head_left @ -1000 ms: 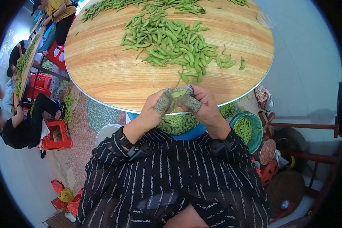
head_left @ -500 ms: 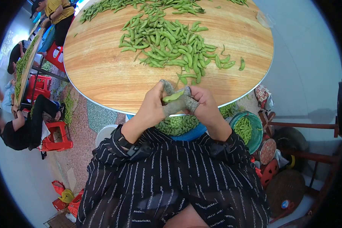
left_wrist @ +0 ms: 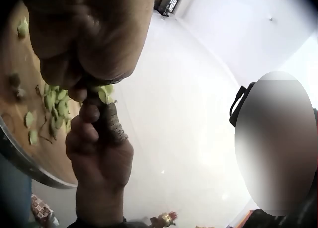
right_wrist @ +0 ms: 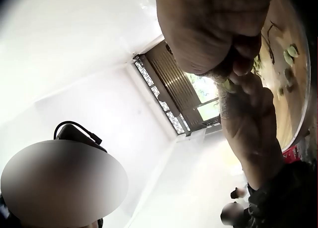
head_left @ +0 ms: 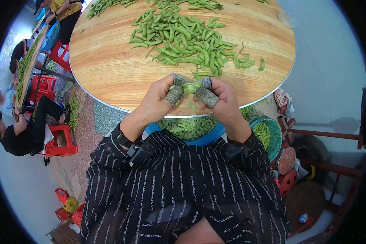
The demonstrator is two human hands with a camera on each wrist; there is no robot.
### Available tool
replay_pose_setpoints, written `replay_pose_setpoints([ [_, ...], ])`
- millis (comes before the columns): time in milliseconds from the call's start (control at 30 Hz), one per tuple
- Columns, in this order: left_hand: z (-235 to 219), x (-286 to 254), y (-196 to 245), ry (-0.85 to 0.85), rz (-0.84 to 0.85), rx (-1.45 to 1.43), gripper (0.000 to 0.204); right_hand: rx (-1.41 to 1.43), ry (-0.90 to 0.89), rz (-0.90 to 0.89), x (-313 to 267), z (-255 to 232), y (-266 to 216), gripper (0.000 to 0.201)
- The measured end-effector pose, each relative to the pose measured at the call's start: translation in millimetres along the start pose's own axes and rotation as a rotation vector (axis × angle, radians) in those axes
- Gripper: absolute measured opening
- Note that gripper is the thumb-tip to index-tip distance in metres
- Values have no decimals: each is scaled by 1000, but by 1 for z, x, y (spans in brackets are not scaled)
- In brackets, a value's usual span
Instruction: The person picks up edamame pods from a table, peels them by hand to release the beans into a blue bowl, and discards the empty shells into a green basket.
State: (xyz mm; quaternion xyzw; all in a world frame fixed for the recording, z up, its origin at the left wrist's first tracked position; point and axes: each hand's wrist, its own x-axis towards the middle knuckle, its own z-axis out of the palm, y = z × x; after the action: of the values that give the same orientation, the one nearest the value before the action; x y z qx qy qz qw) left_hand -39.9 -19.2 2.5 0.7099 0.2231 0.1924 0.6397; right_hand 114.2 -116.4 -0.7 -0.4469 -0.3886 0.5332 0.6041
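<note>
A green pod point(head_left: 192, 87) is pinched between both hands at the near edge of the round wooden table point(head_left: 110, 81). The left hand point(head_left: 156, 97) grips its left end, and the right hand point(head_left: 220, 97) has its right end. Grey speckled wraps cover the thumbs and forefingers. Small green beans hang below the pod, between the hands. Under the table edge stands a blue basin point(head_left: 209, 138) with shelled beans point(head_left: 187, 127). In the left wrist view the pod point(left_wrist: 105, 94) shows between the hands; its ends are hidden by fingers.
A pile of pods point(head_left: 183, 38) lies on the table beyond the hands, with loose pods point(head_left: 262, 64) to its right. A green basket point(head_left: 275, 138) of pods stands at the right. Red stools point(head_left: 60, 140) and several people sit or stand around another table at the left.
Both hands have moved up and slightly apart, farther over the table. The pod now stretches between them, and small beans show beneath it. More of the blue basin is visible.
</note>
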Motion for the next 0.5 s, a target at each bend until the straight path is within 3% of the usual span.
replay_pose_setpoints([
  [33, 1, 0, -3, 45, 71, 32, 12, -48, 49, -30, -2, 1, -4, 7],
  [167, -3, -10, 0, 59, 7, 198, 17, -317, 204, -113, -10, -31, -19, 12],
  [233, -8, -11, -8, -95, 473, 656, 20, -548, 300, -113, -12, -61, -23, 15],
  [267, -6, -17, -4, -118, 396, 762, 20, -549, 301, -113, -14, -72, -24, 15],
  [333, -1, -24, -1, -150, 441, 783, 21, -915, 515, -196, -16, -85, -28, 17],
  [467, -6, -16, 17, -166, 540, 781, 20, -1034, 526, -269, -24, -73, -33, 21],
  [500, -9, -10, 20, -168, 538, 716, 19, -1114, 347, -332, -21, -63, -30, 21],
])
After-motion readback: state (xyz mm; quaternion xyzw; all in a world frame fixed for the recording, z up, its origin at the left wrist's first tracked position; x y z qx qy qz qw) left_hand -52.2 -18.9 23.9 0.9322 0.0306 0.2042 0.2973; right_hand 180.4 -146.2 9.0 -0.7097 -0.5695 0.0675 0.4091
